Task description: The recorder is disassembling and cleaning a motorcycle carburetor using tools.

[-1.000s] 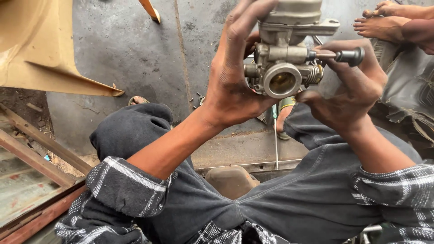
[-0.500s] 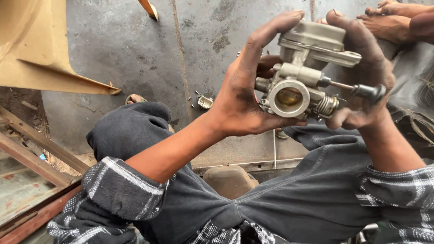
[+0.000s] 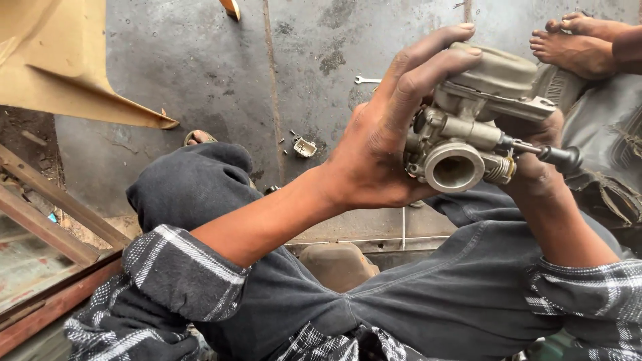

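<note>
The left hand (image 3: 381,144) wraps the carburetor (image 3: 471,127) from its left, grip pinching the body and domed top; the right hand (image 3: 535,167) cups it from behind, fingers mostly hidden. It hangs above the lap, over the concrete floor (image 3: 200,73). Greasy fingers could slip and drop it. Its round bore faces the camera; long axis roughly upright
</note>
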